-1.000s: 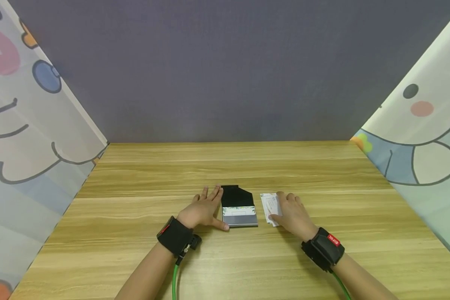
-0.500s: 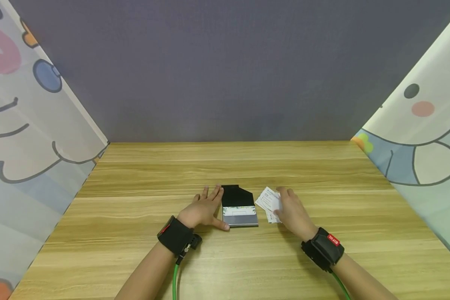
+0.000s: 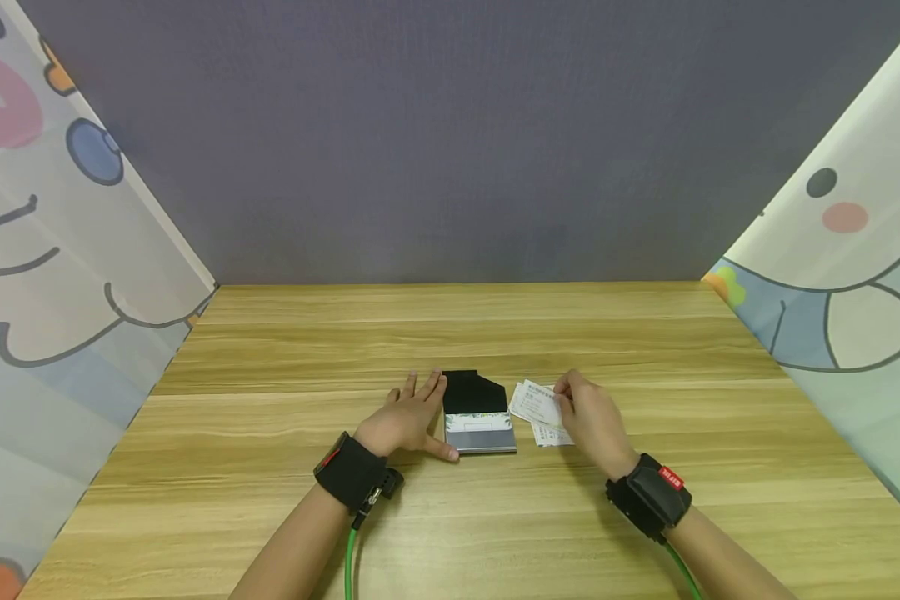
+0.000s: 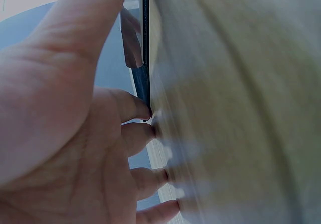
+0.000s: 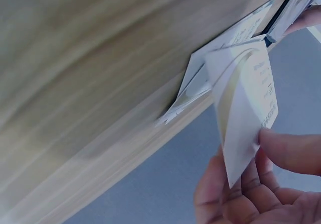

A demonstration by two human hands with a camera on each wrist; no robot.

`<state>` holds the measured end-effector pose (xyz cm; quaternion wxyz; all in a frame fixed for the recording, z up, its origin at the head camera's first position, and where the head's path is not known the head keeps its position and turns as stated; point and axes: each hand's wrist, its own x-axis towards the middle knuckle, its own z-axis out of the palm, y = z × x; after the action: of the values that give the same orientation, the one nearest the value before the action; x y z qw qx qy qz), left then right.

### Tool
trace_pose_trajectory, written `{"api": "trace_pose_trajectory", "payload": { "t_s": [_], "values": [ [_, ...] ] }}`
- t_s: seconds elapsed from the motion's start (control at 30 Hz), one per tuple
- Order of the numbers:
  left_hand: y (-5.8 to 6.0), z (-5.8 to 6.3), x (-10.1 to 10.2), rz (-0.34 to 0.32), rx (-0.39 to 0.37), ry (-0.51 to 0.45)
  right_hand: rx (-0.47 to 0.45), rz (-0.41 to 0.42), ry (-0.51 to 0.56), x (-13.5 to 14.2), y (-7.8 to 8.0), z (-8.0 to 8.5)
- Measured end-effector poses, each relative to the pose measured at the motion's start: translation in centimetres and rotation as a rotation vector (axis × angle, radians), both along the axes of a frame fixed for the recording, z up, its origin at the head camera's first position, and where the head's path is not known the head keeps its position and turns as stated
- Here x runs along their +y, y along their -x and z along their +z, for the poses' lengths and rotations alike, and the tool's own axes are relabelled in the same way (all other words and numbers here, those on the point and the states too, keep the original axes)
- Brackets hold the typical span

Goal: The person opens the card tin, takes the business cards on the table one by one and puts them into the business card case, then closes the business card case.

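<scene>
A card case (image 3: 482, 442) lies with its black lid (image 3: 472, 393) folded back in the head view, and a white card with a leafy print shows inside. My left hand (image 3: 403, 423) rests on the table with fingers spread, thumb and index finger at the case's left side. Right of the case, my right hand (image 3: 594, 417) pinches a white business card (image 5: 246, 93) between thumb and fingers, tilted up off the table. More business cards (image 3: 551, 436) lie fanned beneath it. Whether a single card is pinched I cannot tell.
The wooden table (image 3: 450, 525) ends at a grey panel (image 3: 450, 167) behind. Cartoon-printed panels (image 3: 832, 250) stand on both sides. Each wrist wears a black band (image 3: 648, 497) with a green cable.
My right hand has fanned the cards, turned, and lifted a card in a pinch. The cards lie at different angles than before. My left hand and the case have stayed put.
</scene>
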<state>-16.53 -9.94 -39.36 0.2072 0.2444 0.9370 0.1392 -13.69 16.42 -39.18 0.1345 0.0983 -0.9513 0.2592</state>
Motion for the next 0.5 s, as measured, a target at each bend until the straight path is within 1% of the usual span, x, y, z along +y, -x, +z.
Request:
{"api": "trace_pose_trajectory", "payload": {
  "t_s": [0.23, 0.4, 0.5],
  "values": [
    [0.02, -0.05, -0.01, 0.0, -0.001, 0.001, -0.013, -0.025, 0.049, -0.12, 0.26, 0.25],
    [0.06, -0.06, -0.03, 0.001, 0.0, 0.0, 0.032, -0.015, 0.095, -0.22, 0.41, 0.31],
    [0.05, -0.06, -0.03, 0.0, 0.002, 0.001, 0.056, -0.01, 0.1, -0.23, 0.43, 0.25]
  ]
}}
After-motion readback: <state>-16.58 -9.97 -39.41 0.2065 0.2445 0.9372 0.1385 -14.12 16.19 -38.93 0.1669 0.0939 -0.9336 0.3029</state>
